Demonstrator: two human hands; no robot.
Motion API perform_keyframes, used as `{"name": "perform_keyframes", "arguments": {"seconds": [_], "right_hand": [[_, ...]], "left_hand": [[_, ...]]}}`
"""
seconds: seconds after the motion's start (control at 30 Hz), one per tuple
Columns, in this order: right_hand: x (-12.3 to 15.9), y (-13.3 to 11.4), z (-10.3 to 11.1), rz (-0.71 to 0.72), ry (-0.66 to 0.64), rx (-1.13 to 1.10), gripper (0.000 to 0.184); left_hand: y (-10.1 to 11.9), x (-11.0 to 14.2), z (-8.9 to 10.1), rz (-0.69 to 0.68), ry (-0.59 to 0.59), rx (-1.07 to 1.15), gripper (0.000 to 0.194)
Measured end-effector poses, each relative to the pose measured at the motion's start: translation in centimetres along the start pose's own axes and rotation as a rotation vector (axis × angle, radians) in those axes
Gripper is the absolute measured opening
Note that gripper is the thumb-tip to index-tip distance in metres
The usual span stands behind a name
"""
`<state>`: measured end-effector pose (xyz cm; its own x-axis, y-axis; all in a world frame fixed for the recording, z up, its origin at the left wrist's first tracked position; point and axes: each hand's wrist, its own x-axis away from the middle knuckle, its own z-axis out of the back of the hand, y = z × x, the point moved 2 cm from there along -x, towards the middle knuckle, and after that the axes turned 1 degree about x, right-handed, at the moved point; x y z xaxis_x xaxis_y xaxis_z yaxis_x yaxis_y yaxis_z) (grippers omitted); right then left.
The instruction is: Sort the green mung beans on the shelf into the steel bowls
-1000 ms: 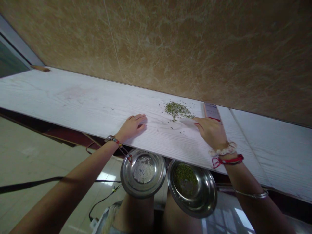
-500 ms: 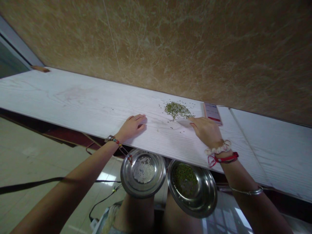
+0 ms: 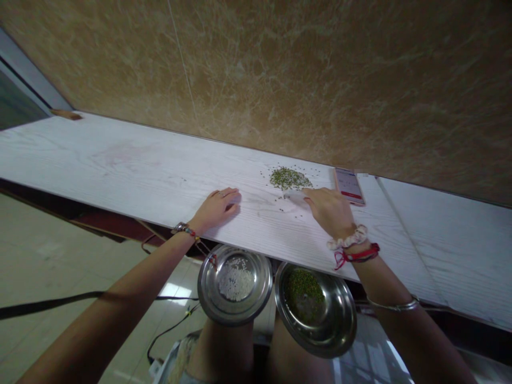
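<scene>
My left hand (image 3: 218, 207) lies on the white wood-grain tabletop (image 3: 140, 176), palm down with its fingers stretched out, holding nothing. Between the fingers of my right hand (image 3: 330, 210) is a thin white card (image 3: 295, 196), whose exact kind is hard to make out. The card's edge is against the near side of a loose spread of green mung beans (image 3: 290, 177). A few stray beans lie around the pile. Below the table edge, a steel bowl (image 3: 340, 341) on my lap holds more green beans, and another steel bowl (image 3: 208, 306) holds white grains.
A phone (image 3: 350, 185) with a lit screen lies just beyond my right hand, near the wall (image 3: 256, 80). At the far left corner is a small brown wooden piece (image 3: 67, 114). A dark cable (image 3: 80, 297) crosses below my left forearm.
My right hand has shifted a little left and away from me with the card, up to the near edge of the beans. My left hand and the bowls have stayed put.
</scene>
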<state>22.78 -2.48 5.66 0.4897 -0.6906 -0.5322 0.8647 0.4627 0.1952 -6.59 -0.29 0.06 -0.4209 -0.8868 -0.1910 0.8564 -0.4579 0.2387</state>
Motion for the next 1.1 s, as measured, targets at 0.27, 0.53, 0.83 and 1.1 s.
{"name": "perform_keyframes", "arguments": {"seconds": [0.27, 0.53, 0.83, 1.1], "right_hand": [[-0.3, -1.0, 0.2, 0.076, 0.012, -0.026, 0.028], [-0.4, -0.9, 0.7, 0.085, -0.002, -0.036, 0.028], [-0.2, -1.2, 0.9, 0.149, -0.008, -0.061, 0.024], [-0.6, -0.7, 0.8, 0.129, 0.054, -0.027, 0.025]], "left_hand": [[0.1, 0.1, 0.1, 0.0, 0.006, -0.001, 0.041], [0.2, 0.0, 0.1, 0.004, -0.014, -0.008, 0.044], [0.0, 0.0, 0.0, -0.005, 0.016, -0.009, 0.041], [-0.1, -0.1, -0.2, -0.018, 0.016, -0.016, 0.042]]}}
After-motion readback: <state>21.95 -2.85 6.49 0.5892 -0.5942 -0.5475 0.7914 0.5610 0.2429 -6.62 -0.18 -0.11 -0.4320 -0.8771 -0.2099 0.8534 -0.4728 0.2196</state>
